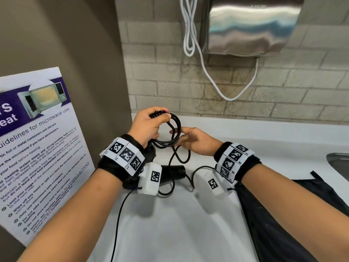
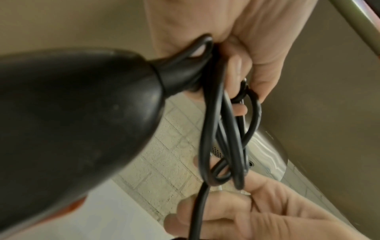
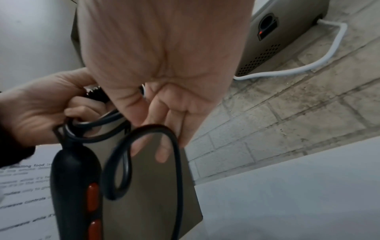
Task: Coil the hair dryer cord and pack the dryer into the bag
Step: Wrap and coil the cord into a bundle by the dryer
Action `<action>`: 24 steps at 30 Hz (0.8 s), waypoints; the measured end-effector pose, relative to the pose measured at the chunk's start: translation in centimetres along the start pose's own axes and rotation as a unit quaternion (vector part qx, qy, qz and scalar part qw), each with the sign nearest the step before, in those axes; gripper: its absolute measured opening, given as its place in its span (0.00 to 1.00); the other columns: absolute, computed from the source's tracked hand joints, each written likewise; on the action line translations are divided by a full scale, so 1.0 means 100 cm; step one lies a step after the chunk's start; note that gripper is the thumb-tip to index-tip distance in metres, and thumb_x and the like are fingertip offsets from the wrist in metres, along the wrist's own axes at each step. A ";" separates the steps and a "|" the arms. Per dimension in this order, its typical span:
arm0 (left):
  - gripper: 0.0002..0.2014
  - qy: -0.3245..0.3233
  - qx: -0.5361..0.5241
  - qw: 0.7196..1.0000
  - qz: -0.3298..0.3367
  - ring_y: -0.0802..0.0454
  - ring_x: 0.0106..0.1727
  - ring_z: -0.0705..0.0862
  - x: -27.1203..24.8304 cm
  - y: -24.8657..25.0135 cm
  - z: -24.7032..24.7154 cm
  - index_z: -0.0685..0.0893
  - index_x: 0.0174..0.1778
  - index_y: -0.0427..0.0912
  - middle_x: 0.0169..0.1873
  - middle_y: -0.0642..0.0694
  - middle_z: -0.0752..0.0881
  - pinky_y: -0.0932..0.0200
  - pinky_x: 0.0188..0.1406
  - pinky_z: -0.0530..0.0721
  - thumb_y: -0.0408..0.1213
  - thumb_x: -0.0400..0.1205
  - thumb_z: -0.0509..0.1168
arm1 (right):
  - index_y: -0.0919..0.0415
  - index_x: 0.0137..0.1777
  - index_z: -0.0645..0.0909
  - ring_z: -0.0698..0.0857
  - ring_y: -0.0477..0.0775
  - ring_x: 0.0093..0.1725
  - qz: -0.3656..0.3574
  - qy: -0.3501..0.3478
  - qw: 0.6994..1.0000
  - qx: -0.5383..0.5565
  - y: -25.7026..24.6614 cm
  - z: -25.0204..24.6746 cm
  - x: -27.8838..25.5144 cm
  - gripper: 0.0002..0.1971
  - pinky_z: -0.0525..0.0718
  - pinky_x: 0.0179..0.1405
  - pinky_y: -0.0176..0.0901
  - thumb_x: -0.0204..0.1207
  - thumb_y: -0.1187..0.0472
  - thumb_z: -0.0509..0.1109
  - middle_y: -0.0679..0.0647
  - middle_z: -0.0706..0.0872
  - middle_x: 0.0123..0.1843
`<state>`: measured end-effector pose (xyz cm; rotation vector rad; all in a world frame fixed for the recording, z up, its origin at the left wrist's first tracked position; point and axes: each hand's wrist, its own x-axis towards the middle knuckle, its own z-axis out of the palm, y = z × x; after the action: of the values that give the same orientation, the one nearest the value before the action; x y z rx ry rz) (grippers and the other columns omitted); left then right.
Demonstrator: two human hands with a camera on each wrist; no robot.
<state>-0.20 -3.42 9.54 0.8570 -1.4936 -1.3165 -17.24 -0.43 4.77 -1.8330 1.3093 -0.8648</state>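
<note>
My left hand (image 1: pixel 149 125) is raised over the white counter (image 1: pixel 170 233) and grips several loops of the black cord (image 1: pixel 174 129) together with the ribbed cord end. Below that wrist hangs the black hair dryer (image 1: pixel 175 170). The right wrist view shows its handle (image 3: pixel 74 178) with red buttons. My right hand (image 1: pixel 196 142) is just right of the loops with its fingers (image 3: pixel 164 133) nearly straight, and a strand of cord (image 3: pixel 174 146) lies across them. Loose cord (image 1: pixel 192 178) trails over the counter. The black bag (image 1: pixel 283 224) lies flat under my right forearm.
A microwave-use poster (image 1: pixel 37 148) leans on the wall to the left. A steel hand dryer (image 1: pixel 251 25) with a white cable (image 1: pixel 207 72) hangs on the brick wall ahead. A sink rim (image 1: pixel 338 163) shows at the far right.
</note>
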 end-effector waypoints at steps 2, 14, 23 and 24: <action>0.07 -0.008 -0.003 1.000 0.004 0.62 0.12 0.61 -0.001 0.000 0.000 0.82 0.40 0.44 0.35 0.39 0.77 0.71 0.13 0.57 0.27 0.79 0.66 | 0.62 0.62 0.74 0.85 0.31 0.41 -0.001 -0.001 1.000 0.013 -0.001 0.001 0.000 0.18 0.81 0.53 0.27 0.77 0.79 0.60 0.51 0.85 0.44; 0.05 -0.028 0.001 0.999 -0.017 0.59 0.12 0.59 -0.006 0.005 -0.005 0.87 0.37 0.44 0.26 0.46 0.81 0.69 0.13 0.55 0.36 0.78 0.69 | 0.59 0.36 0.83 0.79 0.40 0.34 0.011 0.122 0.985 -0.123 -0.031 -0.033 0.022 0.11 0.78 0.44 0.36 0.77 0.70 0.64 0.50 0.84 0.31; 0.06 -0.032 0.002 0.999 -0.016 0.61 0.12 0.58 -0.003 0.006 -0.016 0.86 0.44 0.44 0.34 0.43 0.84 0.70 0.12 0.57 0.34 0.81 0.64 | 0.61 0.36 0.81 0.65 0.42 0.14 0.016 0.087 0.981 -0.172 -0.064 -0.041 0.008 0.13 0.64 0.15 0.27 0.81 0.60 0.63 0.50 0.68 0.20; 0.06 -0.039 0.011 0.999 -0.017 0.60 0.12 0.58 -0.003 0.006 -0.015 0.86 0.44 0.44 0.33 0.43 0.83 0.70 0.13 0.57 0.34 0.81 0.63 | 0.57 0.33 0.79 0.67 0.41 0.15 0.014 0.110 0.978 -0.178 -0.064 -0.040 0.010 0.14 0.67 0.19 0.29 0.81 0.59 0.63 0.48 0.69 0.19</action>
<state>1.32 -3.52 10.01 0.8560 -1.5628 -1.3747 -17.23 -0.61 12.35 -2.0267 1.7171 -0.8819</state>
